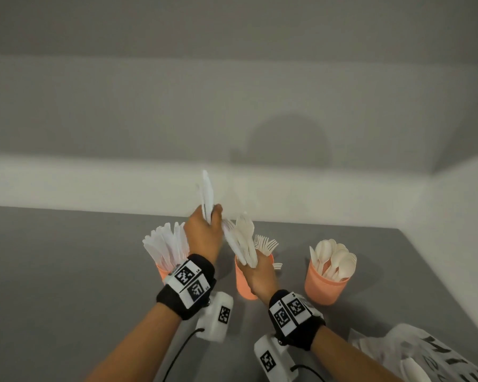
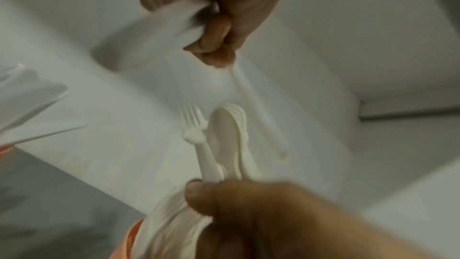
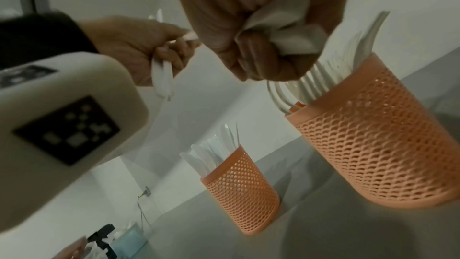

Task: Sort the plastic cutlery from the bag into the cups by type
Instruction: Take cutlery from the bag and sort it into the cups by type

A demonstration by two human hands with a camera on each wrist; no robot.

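Observation:
My left hand [image 1: 204, 230] is raised above the table and grips a few white knives [image 1: 207, 193] with the blades pointing up; the left wrist view shows them blurred in its fist [image 2: 216, 27]. My right hand [image 1: 255, 272] holds a mixed bundle of cream cutlery [image 1: 242, 242], a spoon and forks [image 2: 224, 141], just above the middle cup [image 1: 243, 285]. Three orange mesh cups stand in a row: the left cup [image 1: 162, 270] with knives, the middle one [image 3: 373, 145] with forks, the right cup [image 1: 324, 288] with spoons. In the right wrist view my right hand [image 3: 261, 42] clenches the handles.
The white printed bag [image 1: 414, 354] lies crumpled at the lower right on the grey table [image 1: 66, 271], with a piece of cutlery showing in it. A white wall runs close behind the cups. Wrist camera boxes [image 1: 215, 318] hang under both forearms.

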